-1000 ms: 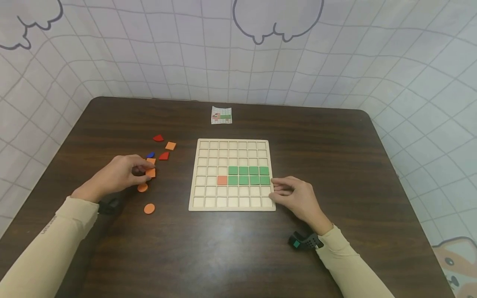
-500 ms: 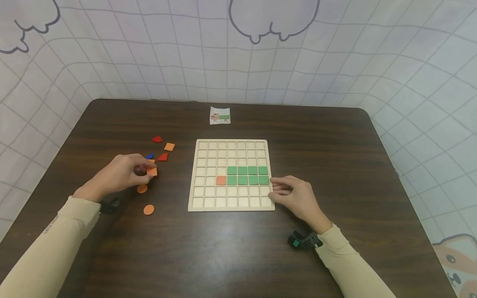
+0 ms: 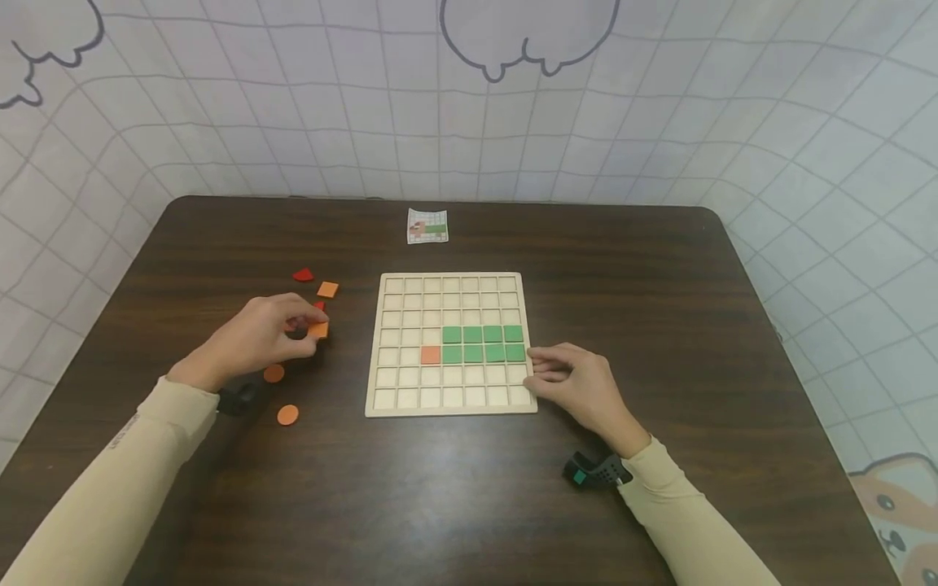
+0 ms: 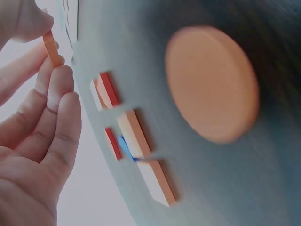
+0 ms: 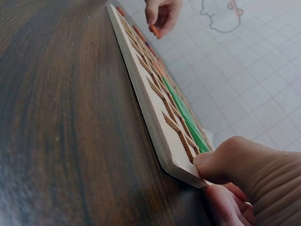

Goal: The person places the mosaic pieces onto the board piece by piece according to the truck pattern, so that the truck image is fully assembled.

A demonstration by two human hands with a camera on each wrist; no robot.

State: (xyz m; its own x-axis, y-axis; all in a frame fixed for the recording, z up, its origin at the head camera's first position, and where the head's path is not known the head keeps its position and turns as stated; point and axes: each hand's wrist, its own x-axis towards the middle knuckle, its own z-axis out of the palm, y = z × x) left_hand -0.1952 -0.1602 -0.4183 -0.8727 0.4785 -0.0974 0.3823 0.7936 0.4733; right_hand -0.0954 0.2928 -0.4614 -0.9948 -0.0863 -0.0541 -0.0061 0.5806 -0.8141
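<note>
My left hand pinches a thin orange square tile between thumb and fingers, above the table left of the board. In the left wrist view the held tile appears edge-on at the fingertips. At the right edge of the pale wooden grid board, my right hand grips the rim. The right wrist view has the thumb on top of the board's corner and the fingers against its side. Two rows of green square tiles fill cells on the board's right, with one orange tile beside the lower row.
Loose pieces lie left of the board: two orange discs, an orange square and red pieces. The left wrist view also shows a blue piece among orange ones. A small printed card lies behind the board.
My left hand has picked up the orange tile and moved it right, toward the board. The right hand stays at the board's edge. The head view has shifted slightly.
</note>
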